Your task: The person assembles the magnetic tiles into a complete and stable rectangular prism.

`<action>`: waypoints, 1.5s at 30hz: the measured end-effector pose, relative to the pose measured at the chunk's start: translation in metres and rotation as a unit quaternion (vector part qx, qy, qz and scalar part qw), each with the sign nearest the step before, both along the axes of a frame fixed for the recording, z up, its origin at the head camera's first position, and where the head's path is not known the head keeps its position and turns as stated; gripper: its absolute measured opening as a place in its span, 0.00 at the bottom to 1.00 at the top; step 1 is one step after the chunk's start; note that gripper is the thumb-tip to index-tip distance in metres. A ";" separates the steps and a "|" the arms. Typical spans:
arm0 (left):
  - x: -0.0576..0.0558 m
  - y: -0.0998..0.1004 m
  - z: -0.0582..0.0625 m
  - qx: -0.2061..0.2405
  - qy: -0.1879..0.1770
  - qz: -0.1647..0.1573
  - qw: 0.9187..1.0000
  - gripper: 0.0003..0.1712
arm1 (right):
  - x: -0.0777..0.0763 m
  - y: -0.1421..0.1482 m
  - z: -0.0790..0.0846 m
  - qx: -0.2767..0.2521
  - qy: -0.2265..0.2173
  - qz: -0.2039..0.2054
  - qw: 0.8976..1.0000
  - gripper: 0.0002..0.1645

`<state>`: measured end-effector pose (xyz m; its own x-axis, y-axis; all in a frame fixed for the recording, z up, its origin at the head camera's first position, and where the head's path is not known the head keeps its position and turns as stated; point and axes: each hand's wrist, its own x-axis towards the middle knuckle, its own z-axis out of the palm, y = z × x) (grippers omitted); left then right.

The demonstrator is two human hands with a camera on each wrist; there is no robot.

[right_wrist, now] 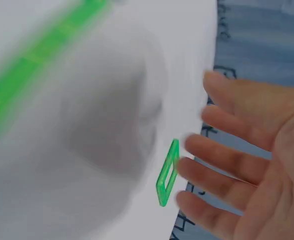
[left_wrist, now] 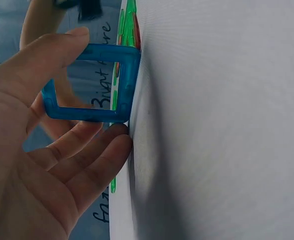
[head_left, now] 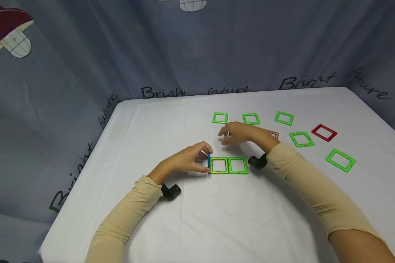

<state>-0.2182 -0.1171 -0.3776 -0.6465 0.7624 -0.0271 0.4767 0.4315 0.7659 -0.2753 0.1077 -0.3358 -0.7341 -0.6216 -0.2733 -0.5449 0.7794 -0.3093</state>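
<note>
My left hand point(head_left: 187, 157) pinches a blue square frame tile point(left_wrist: 126, 85) between thumb and fingers. The tile stands upright on its edge, seen nearly edge-on in the head view, right at the left side of a green square tile point(head_left: 211, 166). That green tile shows a reddish inner border and lies side by side with a second green tile point(head_left: 247, 166). Beyond this pair, my right hand point(head_left: 236, 133) hovers over the table, fingers spread and loosely bent, holding nothing. In the right wrist view, a green tile point(right_wrist: 160, 192) lies beyond its fingertips.
Several loose green tiles, among them one at the back point(head_left: 214, 117) and one at the right point(head_left: 350, 167), lie on the white table point(head_left: 224, 219). A red tile point(head_left: 332, 136) lies among them; an orange-red one point(head_left: 276, 135) is partly hidden behind the right arm. A grey curtain point(head_left: 217, 47) hangs behind.
</note>
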 end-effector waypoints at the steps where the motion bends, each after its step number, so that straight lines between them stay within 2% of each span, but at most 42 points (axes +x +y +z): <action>1: 0.000 0.001 0.000 -0.001 0.001 -0.001 1.000 0.31 | -0.008 -0.003 0.001 -0.003 0.008 -0.010 1.000 0.26; 5: 0.002 0.007 -0.003 -0.001 0.000 -0.005 1.000 0.31 | -0.038 -0.011 -0.002 0.009 0.027 -0.064 0.998 0.30; 9: 0.004 0.013 -0.005 -0.004 0.003 -0.008 1.000 0.31 | -0.056 -0.009 -0.012 0.048 0.028 -0.127 0.990 0.37; 13: 0.005 0.015 -0.004 -0.008 0.007 -0.011 1.000 0.31 | -0.064 -0.005 -0.021 0.096 0.035 -0.158 0.982 0.38; 17: 0.004 0.015 0.000 -0.008 0.011 -0.009 1.000 0.31 | -0.065 -0.005 -0.024 0.135 0.076 -0.156 0.976 0.34; 20: 0.003 0.014 0.002 -0.009 0.012 -0.009 1.000 0.31 | -0.062 -0.007 -0.023 0.146 0.095 -0.155 0.972 0.30; 27: 0.000 0.008 -0.001 -0.014 0.003 -0.004 1.000 0.30 | -0.052 -0.013 -0.023 0.164 0.096 -0.126 0.974 0.25; 33: 0.000 0.004 -0.001 -0.014 0.009 -0.004 1.000 0.31 | -0.033 -0.012 -0.018 0.151 0.090 -0.115 0.978 0.24; 36: 0.000 0.003 -0.001 -0.013 0.012 -0.002 1.000 0.32 | -0.020 -0.009 -0.014 0.135 0.085 -0.106 0.981 0.20; 40: 0.000 0.002 -0.001 -0.011 0.012 0.007 1.000 0.37 | -0.003 -0.005 -0.014 0.116 0.131 -0.081 0.981 0.13; 43: 0.001 0.001 -0.001 -0.008 0.011 0.011 1.000 0.44 | 0.008 -0.005 -0.014 0.105 0.163 -0.081 0.978 0.12; 45: 0.001 0.001 -0.001 -0.007 0.012 0.014 1.000 0.46 | 0.014 -0.006 -0.012 0.093 0.168 -0.089 0.977 0.13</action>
